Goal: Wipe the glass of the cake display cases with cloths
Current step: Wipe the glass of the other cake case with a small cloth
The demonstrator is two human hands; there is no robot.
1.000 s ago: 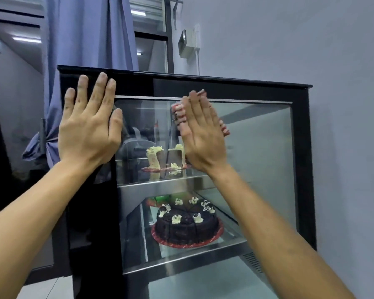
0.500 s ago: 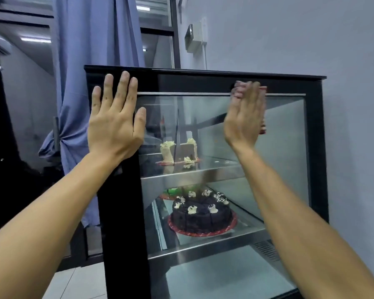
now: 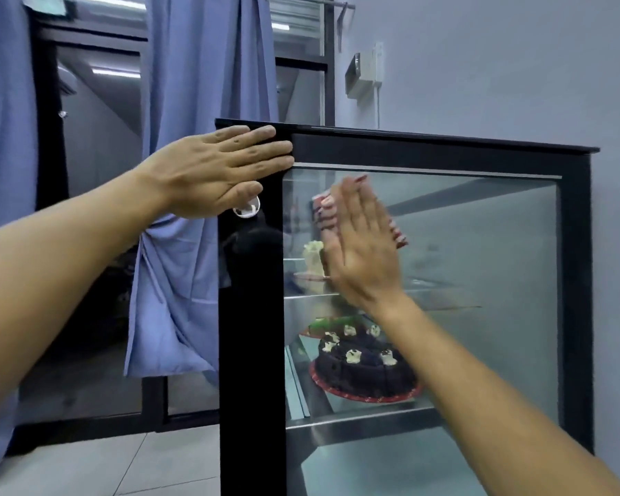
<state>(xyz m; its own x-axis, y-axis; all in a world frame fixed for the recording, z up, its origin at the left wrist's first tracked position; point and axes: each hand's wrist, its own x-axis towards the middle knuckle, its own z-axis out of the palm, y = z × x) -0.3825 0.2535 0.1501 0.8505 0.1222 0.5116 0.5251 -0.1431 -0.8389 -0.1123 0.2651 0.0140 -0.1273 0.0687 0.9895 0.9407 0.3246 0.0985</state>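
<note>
The cloth, red and white, is lying flat against the upper left part of the glass of the display case, mostly hidden behind the right hand. That hand is pressing it to the pane with straight fingers pointing up; only the cloth's edges are showing at either side of the fingers. The left hand is resting flat on the case's black top left corner, fingers straight and pointing right, gripping nothing.

Behind the glass, a pale cake slice is sitting on the upper shelf, just left of the right hand. Below it, a dark chocolate cake with white dollops is standing on a red board on the lower shelf, with a green-topped cake partly showing behind it.

A blue curtain, tied at its middle, is hanging left of the case before a dark-framed window. A small white box is sitting on the grey wall above the case.
</note>
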